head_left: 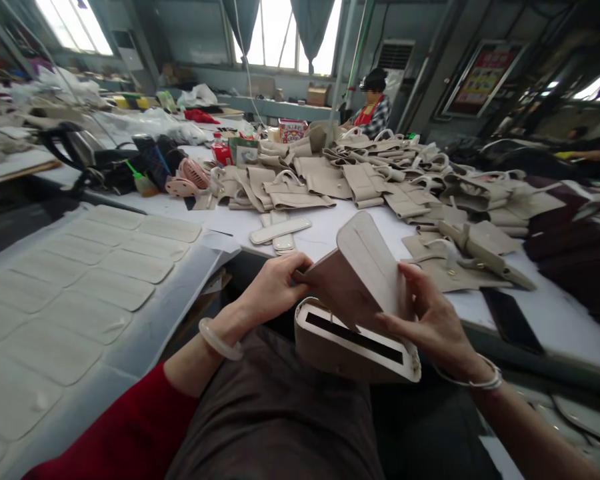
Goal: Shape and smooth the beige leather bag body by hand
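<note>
In the head view, both hands hold a beige handbag piece (367,267) with a rounded flap, raised over my lap. My left hand (275,287) pinches its left edge between thumb and fingers. On the opposite side, my right hand (430,317) grips the right edge, thumb in front and fingers behind. Just below sits a box-shaped form (357,347) with a pale top and a long black slot. Whether the bag piece touches this form, I cannot tell. Beyond my left hand, flat oblong beige strips (281,231) lie crossed on the white table (220,217).
Rows of flat beige panels (105,267) cover the surface at left. A heap of beige bag parts (370,177) spreads over the table, with a dark phone (511,320) near its right edge. A pink fan (190,177) and a kettle (73,143) stand back left. A person (375,107) sits beyond.
</note>
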Tool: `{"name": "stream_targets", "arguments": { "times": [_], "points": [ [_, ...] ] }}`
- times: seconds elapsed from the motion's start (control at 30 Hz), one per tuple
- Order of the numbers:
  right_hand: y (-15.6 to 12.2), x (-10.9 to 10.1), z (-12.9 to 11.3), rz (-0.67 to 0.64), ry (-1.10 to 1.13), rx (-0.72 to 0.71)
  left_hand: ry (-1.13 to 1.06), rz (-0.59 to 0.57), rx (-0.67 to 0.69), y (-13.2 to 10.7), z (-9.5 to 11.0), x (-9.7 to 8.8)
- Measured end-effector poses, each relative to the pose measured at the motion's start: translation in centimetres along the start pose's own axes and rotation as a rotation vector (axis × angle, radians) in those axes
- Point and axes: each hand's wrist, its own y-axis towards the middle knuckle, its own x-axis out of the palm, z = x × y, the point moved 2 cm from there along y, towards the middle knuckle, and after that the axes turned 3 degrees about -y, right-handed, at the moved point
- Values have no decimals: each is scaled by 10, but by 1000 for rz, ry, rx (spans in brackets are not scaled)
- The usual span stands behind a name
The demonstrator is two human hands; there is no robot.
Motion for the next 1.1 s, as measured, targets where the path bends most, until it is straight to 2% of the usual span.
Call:
{"name": "stream_targets", "arguments": {
  "times": [0.17, 0.37, 0.53, 0.63, 0.8, 0.9, 1.0, 1.1],
  "points": [
    [-7, 7, 12, -13, -50, -45, -50, -37, -52, -6, -9, 13],
    [-15, 9, 23, -15, -235, -96, 76, -75, -84, -12, -27, 39],
    [-32, 5, 29, -176, -336, -61, 209, -170, -46, -22, -35, 70],
    [-42, 4, 37, -222, -422, 3, 165, -147, -58, -28, -44, 79],
    [-46, 9, 37, -180, -592, -58, -86, 27, -281, -46, -75, 77],
    [-40, 21, 33, -202, -633, -154, -370, 113, -488, -62, -97, 83],
    [-30, 31, 39, -255, -570, -153, -655, 128, -643, -78, -111, 96],
    [-23, 32, 51, -356, -477, -89, -775, 116, -718, -89, -114, 109]
  ]
}}
